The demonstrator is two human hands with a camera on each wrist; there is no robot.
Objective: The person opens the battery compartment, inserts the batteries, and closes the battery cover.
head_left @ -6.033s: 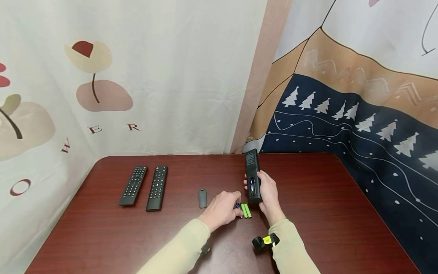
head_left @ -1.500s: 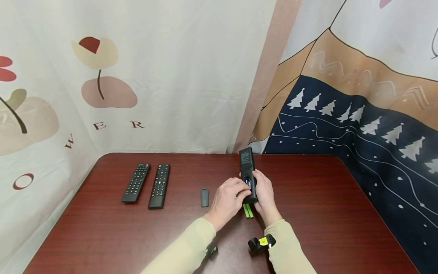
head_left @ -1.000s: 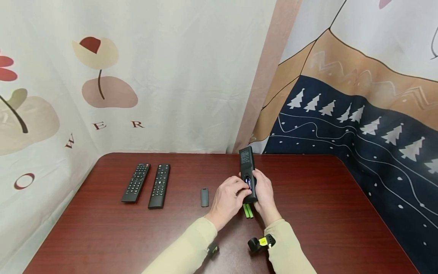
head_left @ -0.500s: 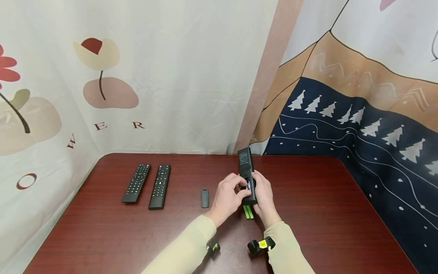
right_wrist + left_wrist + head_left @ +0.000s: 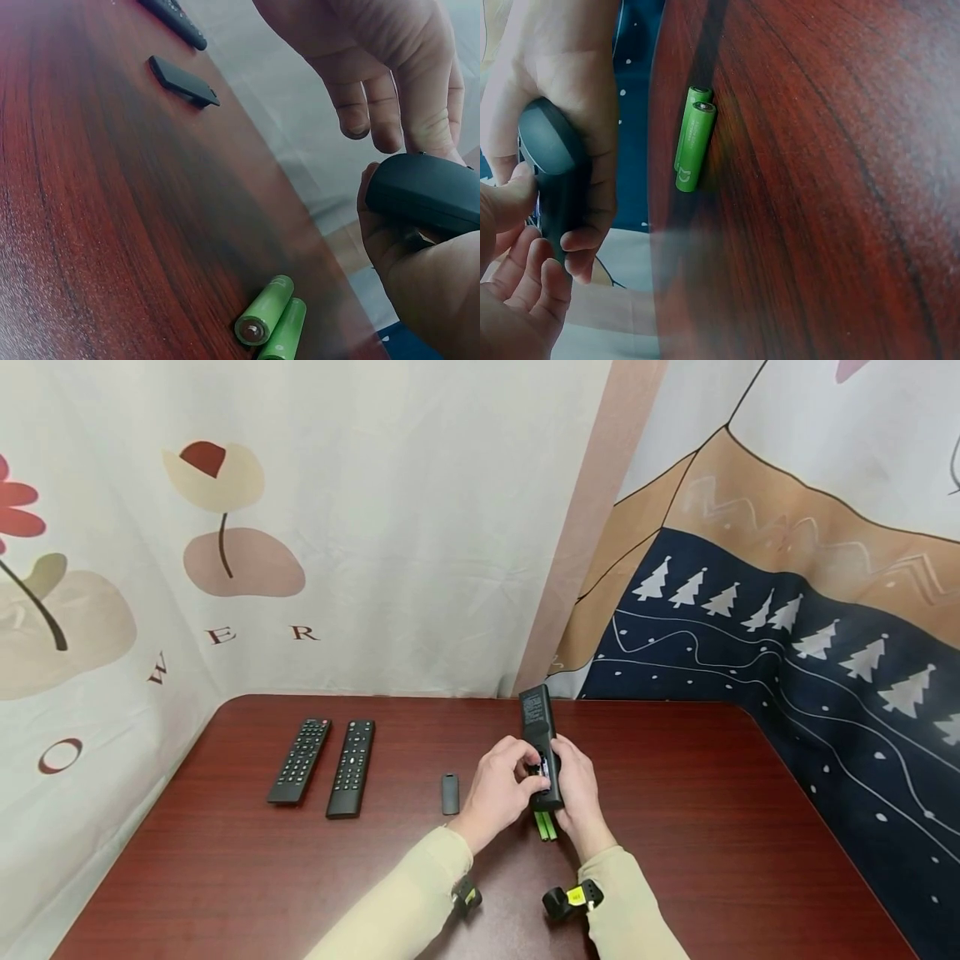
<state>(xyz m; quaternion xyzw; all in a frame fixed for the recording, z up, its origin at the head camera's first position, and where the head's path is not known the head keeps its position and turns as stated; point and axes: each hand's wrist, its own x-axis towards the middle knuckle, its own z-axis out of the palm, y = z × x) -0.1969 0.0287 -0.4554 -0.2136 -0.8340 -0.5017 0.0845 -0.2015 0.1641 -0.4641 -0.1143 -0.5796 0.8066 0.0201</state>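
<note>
A person's right hand (image 5: pixel 579 789) grips a black remote (image 5: pixel 537 712) above the tabletop (image 5: pixel 712 827), right of centre toward the far edge, its back turned up, apparently so that the open battery compartment (image 5: pixel 543 757) faces the other hand. The left hand (image 5: pixel 495 787) meets it there, thumb and bent finger seeming to pinch a battery (image 5: pixel 546 768) inside, though the fingers hide much of it. Two green batteries (image 5: pixel 696 150) lie side by side just below, probably kept within easy reach; seen from the head, the remote's lower end covers part of them. A loose battery cover (image 5: pixel 450 794) rests left of the hands, likely set aside. Toward the far left corner, two more remotes (image 5: pixel 350 768) lie face up before a pale printed curtain (image 5: pixel 390 527).
</note>
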